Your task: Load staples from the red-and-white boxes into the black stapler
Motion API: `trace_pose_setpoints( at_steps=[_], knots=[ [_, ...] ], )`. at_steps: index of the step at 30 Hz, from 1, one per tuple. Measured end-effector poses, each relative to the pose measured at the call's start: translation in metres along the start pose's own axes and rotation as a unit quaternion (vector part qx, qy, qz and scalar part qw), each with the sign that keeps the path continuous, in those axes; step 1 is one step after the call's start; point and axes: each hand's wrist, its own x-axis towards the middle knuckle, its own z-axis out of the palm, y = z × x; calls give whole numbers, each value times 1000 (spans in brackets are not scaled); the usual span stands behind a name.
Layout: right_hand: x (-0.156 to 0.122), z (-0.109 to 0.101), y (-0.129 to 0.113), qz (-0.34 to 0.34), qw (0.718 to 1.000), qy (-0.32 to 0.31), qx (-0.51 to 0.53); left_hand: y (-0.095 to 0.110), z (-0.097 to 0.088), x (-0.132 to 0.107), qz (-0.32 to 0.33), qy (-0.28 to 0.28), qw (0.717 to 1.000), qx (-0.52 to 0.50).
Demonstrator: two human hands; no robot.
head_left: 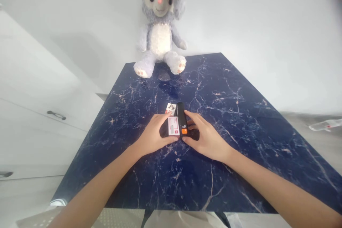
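Note:
Two small white-and-red boxes lie end to end at the middle of the table: the nearer box [173,126] has a red-framed label, and the farther box [171,108] bears a dark printed picture. Along their right side rests a long black object that looks like a stapler [181,115], with an orange sticker at its near end. My left hand [156,131] is curved around the boxes from the left, thumb and finger against the nearer one. From the right, my right hand [205,135] grips the stapler at its far and near ends.
A dark blue marble-patterned table [219,92] spreads under both hands. At its far edge a grey plush toy [160,39] sits against the wall. White drawers [32,142] with dark handles stand on the left; a clear plastic item [324,125] lies off to the right.

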Motion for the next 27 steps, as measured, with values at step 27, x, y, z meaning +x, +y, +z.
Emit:
trace_pose_setpoints(
  at_steps=[27],
  knots=[
    [0,4,13,-42,999,13,12,-10,-11,11,45,42,996,57]
  ],
)
